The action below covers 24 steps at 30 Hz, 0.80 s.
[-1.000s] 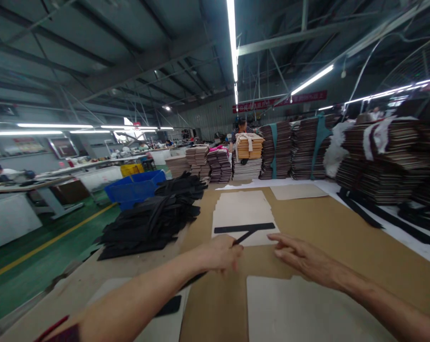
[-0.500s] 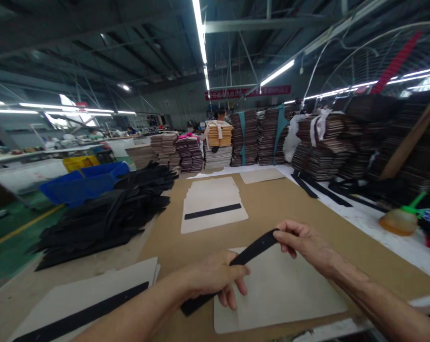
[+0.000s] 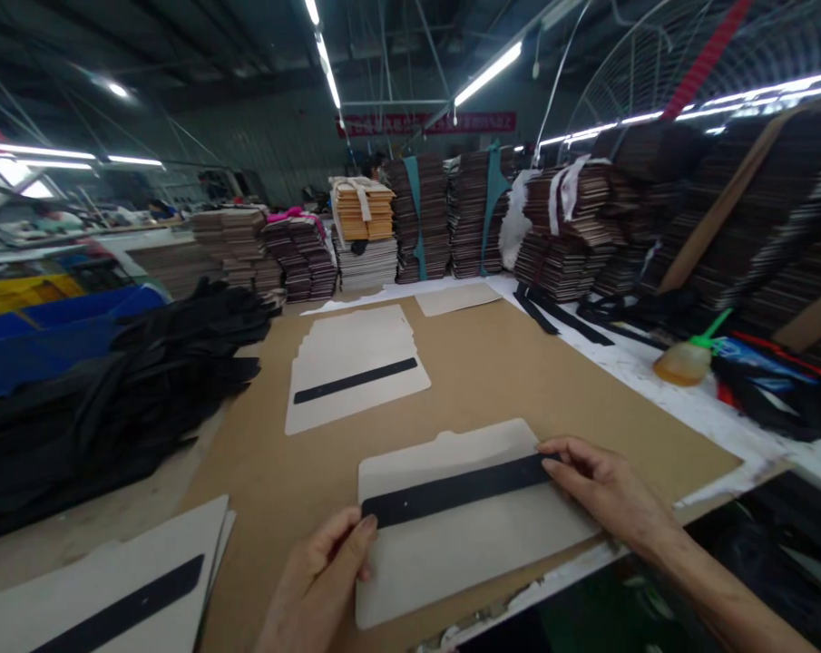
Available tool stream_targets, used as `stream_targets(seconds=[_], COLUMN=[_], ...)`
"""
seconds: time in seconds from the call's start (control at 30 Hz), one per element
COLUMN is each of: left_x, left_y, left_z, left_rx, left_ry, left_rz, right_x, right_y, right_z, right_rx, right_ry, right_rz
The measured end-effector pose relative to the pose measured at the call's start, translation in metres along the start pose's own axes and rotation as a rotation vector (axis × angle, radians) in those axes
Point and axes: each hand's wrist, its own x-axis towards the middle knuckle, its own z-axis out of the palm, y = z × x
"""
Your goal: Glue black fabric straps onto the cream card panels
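A black strip (image 3: 457,490) lies across a beige panel (image 3: 451,562) near the table's front edge. My left hand (image 3: 328,567) pinches the strip's left end at the panel's left edge. At the strip's right end, my right hand (image 3: 597,481) holds it between thumb and fingers. Farther back, a fanned stack of beige panels (image 3: 362,336) has another black strip (image 3: 356,381) on top. More beige panels (image 3: 171,544) sit at the lower left, with a black strip (image 3: 131,608) across the top one.
Black strips are heaped (image 3: 111,399) on the left beside a blue bin (image 3: 56,326). Tall stacks of dark pieces (image 3: 420,218) line the back. A bottle (image 3: 686,361) with a green nozzle stands at the right. One beige panel (image 3: 457,297) lies at the back.
The strip was held slanted above the panel; now it lies stretched across it. My left hand has moved from the strip's middle to its left end. The view has turned right.
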Motion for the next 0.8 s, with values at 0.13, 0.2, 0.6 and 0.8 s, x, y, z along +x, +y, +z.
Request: stream_targets(seconds=[0.13,0.2,0.6,0.8], left_x=[-0.001,0.0,0.008,0.013], left_y=[0.003,0.004,-0.001,-0.005], left_z=[0.003,0.003,0.004,0.003], left_rx=[-0.101,-0.081,0.069,0.119], left_ry=[0.11,0.117,0.086,0.097], left_rz=[-0.046,-0.066,-0.103,-0.105], right_x=[0.004,0.005,0.005,0.005], right_y=[0.004,0.007,0.017,0.015], right_z=[0.006,0.007,0.012,0.014], right_rx=[-0.078,-0.1,-0.211,-0.262], right_ry=[-0.021,-0.014,0.051,0.072], right_rz=[0.0,-0.008,-0.068,-0.097])
